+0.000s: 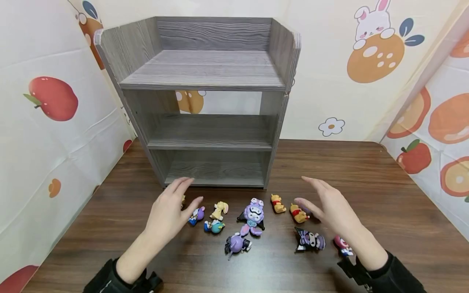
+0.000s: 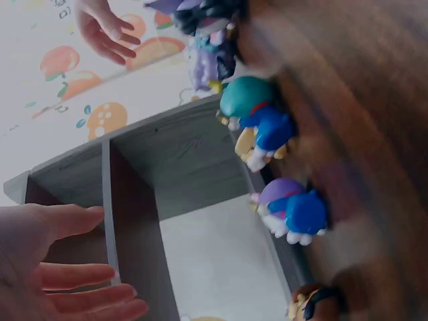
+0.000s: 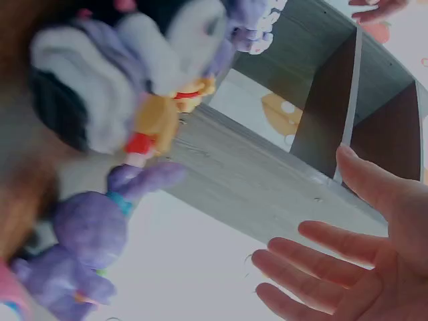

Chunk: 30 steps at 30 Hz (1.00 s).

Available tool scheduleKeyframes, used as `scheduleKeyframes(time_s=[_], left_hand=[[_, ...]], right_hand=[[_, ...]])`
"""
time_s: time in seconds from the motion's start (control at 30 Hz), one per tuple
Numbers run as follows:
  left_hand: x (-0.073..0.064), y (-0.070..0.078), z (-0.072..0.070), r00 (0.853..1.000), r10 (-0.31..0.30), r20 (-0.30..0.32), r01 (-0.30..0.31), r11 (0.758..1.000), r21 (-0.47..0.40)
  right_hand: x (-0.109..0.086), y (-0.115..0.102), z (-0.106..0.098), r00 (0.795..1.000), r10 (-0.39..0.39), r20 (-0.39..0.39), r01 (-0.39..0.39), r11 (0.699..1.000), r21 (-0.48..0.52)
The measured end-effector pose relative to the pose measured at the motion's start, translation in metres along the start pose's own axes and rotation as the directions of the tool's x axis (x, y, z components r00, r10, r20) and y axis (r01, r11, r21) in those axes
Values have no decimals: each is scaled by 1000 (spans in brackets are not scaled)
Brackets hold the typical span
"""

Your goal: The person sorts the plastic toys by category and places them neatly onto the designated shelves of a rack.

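My left hand (image 1: pixel 170 211) hovers over the left end of a spread of small toy figurines, its fingers extended and holding nothing. Close to its thumb lies a figurine in blue with a purple head (image 1: pixel 198 215); a teal-headed figurine (image 1: pixel 215 226) and a yellow long-eared one (image 1: pixel 219 210) are just right of it. My right hand (image 1: pixel 331 207) hangs with straight, spread fingers above the right end, also holding nothing. Near its thumb is a yellow bear in a red shirt (image 1: pixel 299 214). Partly under it, a long-eared purple figurine (image 3: pixel 90 227) shows in the right wrist view.
A grey wooden shelf unit (image 1: pixel 209 144) with three levels stands behind the figurines on the brown table (image 1: pixel 205 268). Mid-table are a large lilac figurine (image 1: pixel 253 213) and a purple-headed one (image 1: pixel 237 244). Fruit-printed white sheets (image 1: pixel 322 101) enclose the table.
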<state>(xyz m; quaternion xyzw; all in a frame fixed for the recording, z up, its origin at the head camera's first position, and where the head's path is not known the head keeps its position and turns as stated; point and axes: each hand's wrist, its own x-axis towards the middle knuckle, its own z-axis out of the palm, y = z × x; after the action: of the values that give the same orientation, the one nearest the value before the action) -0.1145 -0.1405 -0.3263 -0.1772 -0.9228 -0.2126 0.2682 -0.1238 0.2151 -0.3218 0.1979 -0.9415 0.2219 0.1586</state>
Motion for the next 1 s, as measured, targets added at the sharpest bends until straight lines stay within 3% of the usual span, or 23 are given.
scheduleKeyframes(time_s=[0.13,0.23,0.4,0.53,0.7,0.8,0.9,1.0], left_hand=[[8,-3,-7,992,13,-127,-18,999,-43],[17,-7,-14,971,20,-238,-41,996,-85],[35,-18,-23,906,-15,-424,-65,982,-175],[48,-30,-26,851,-97,-516,-33,971,-238],[59,-43,-27,786,-243,-569,61,946,-319],[65,-46,-28,749,-328,-576,106,917,-385],[72,-42,-31,729,-401,-554,134,878,-459],[78,-44,-30,723,-448,-526,139,840,-525]], right_hand=[[11,-6,-5,996,-60,-69,61,998,10],[21,-12,-8,983,-113,-143,116,993,15],[42,-22,-13,952,-163,-259,181,982,45],[60,-28,-15,937,-137,-321,189,973,136],[79,-32,-13,941,-47,-336,145,952,270],[89,-35,-12,947,16,-321,102,932,347],[99,-35,-8,949,70,-306,72,900,430],[107,-43,-8,953,107,-283,51,865,499]])
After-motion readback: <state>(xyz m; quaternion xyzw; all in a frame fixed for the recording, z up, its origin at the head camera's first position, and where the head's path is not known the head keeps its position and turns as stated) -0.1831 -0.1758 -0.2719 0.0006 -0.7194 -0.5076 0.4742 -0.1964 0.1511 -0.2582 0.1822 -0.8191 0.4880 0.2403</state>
